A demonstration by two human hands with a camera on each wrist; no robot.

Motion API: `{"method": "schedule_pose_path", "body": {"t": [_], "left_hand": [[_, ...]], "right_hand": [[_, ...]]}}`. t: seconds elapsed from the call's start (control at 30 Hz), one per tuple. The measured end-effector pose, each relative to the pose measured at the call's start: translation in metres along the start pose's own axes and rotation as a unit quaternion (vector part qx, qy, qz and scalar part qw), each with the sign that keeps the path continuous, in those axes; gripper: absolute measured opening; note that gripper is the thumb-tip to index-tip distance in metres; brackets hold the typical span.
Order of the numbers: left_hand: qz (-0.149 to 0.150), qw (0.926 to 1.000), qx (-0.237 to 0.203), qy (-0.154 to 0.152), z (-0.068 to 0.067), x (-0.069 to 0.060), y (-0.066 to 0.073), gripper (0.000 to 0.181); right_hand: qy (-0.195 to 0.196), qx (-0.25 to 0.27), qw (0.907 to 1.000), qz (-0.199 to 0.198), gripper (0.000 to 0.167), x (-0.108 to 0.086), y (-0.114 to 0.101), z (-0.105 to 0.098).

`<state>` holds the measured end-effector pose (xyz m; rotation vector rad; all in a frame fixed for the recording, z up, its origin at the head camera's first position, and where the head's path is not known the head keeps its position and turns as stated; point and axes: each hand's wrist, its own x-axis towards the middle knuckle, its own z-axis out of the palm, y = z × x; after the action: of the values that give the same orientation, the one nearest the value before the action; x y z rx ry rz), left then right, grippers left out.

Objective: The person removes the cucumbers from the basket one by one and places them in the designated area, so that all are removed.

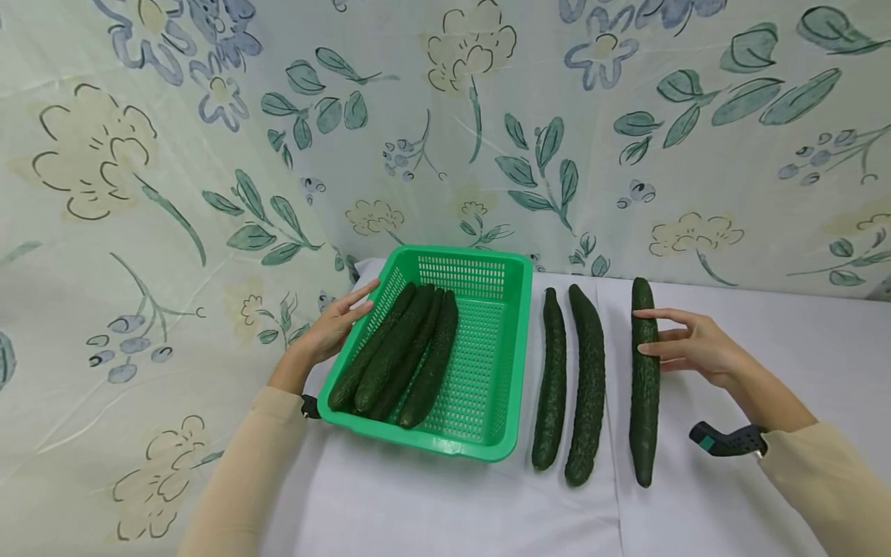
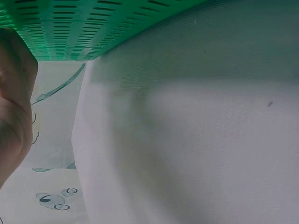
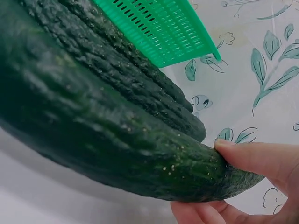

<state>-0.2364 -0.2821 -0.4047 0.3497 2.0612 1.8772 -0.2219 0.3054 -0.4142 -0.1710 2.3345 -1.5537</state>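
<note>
On the right, my right hand (image 1: 703, 348) pinches a long dark green cucumber (image 1: 644, 402) between thumb and fingers, toward its far end. The right wrist view shows the thumb (image 3: 252, 156) on top of this cucumber (image 3: 117, 135) and fingers below; whether it touches the table is unclear. Two more cucumbers, one (image 1: 552, 379) and another (image 1: 588, 387), lie side by side left of it. At the left, my left hand (image 1: 330, 329) touches the side of a green plastic basket (image 1: 518, 348) with extended fingers, some hidden. Several cucumbers (image 1: 400, 352) lie along the basket's left half.
A white cloth (image 1: 445, 503) covers the table. Behind and to the left hangs a pale curtain (image 1: 445, 139) printed with flowers and leaves. Each wrist wears a dark band, the right one (image 1: 727, 441) standing out from the sleeve.
</note>
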Motion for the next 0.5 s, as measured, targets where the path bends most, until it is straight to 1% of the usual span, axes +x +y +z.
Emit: {"method": "schedule_pose_path", "body": {"t": [0.3,0.5], "left_hand": [[-0.001,0.9998,-0.018,-0.004,-0.001,0.0,-0.001,0.056],[0.002,0.9997,-0.022,-0.008,-0.002,0.001,-0.001,0.055]], "right_hand": [[0.02,-0.034,0.9992,-0.006,0.071,0.007,0.005,0.007],[0.029,-0.063,0.9976,0.008,0.072,0.013,0.004,0.012]]}}
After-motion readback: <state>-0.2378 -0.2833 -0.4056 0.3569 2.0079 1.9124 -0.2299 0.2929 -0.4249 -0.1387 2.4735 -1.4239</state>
